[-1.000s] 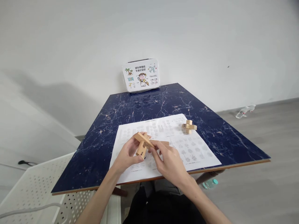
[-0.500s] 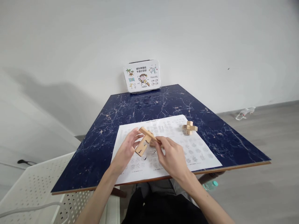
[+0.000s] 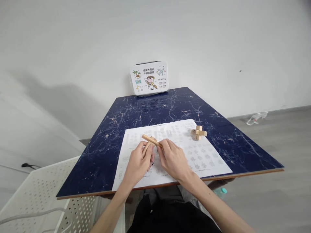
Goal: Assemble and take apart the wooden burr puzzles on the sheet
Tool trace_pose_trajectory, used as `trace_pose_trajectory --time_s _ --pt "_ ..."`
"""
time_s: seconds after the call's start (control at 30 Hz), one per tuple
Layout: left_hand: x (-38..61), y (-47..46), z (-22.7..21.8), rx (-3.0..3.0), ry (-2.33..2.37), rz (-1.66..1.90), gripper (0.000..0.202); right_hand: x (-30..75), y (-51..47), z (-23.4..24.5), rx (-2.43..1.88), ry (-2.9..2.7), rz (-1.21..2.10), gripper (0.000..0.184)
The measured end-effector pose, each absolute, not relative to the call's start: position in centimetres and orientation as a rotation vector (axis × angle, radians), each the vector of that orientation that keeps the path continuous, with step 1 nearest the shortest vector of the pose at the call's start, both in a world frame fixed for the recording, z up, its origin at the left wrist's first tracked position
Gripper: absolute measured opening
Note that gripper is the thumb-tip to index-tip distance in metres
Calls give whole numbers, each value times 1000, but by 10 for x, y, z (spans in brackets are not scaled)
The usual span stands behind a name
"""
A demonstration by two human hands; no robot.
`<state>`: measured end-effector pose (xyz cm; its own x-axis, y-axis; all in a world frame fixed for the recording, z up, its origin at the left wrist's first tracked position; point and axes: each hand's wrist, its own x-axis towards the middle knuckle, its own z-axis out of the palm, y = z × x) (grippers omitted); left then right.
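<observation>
Both hands hold a partly joined set of notched wooden puzzle bars [image 3: 150, 141] just above a white instruction sheet [image 3: 206, 158]. My left hand [image 3: 138, 163] wraps its fingers round the lower bar. My right hand [image 3: 173, 160] pinches the bar that lies across the top. The lower parts of the bars are hidden behind my fingers. A second, assembled wooden cross puzzle [image 3: 199, 133] rests at the sheet's far right corner, well clear of both hands.
The sheet lies on a dark blue marbled table [image 3: 170, 106]. A white illustrated tin case [image 3: 148, 77] stands against the wall at the table's far edge. A white perforated basket [image 3: 36, 197] sits low at the left. A plastic bottle [image 3: 256, 117] lies on the floor at right.
My hands have drawn together and closed round the wooden bars. The pieces have turned and dropped lower, so the upright bar with its dark notches is now covered by my left fingers.
</observation>
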<state>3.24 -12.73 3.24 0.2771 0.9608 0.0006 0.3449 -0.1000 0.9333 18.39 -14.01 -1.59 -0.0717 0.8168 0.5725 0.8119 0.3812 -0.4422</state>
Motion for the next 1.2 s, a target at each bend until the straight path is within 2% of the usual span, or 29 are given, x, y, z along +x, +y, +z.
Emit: trace_pose_trajectory --time_s 0.23,0.33,0.5,0.67,0.8,1.0,1.07,1.2 --pt "42 -146 30 1646 1220 859 33 210 -121 -17 -1600 -1654 -10 21" --pt "35 -153 32 1750 1255 836 31 238 -110 -15 -1568 -1741 99 19" --pt "27 -137 28 2108 1204 601 39 262 -105 -17 -1571 -1903 272 19" --pt "39 -113 15 2544 947 450 30 265 -108 -25 -1581 -2015 413 26" --pt "46 -102 4 2754 813 402 31 268 -111 -27 -1680 -2090 315 30" --pt "45 -92 3 2785 832 466 25 270 -126 -33 -1630 -2013 253 24" --pt "42 -90 3 2756 878 505 29 272 -136 -37 -1549 -1940 271 23" --pt "37 -84 2 2732 896 466 55 276 -157 -41 -1450 -1799 356 23"
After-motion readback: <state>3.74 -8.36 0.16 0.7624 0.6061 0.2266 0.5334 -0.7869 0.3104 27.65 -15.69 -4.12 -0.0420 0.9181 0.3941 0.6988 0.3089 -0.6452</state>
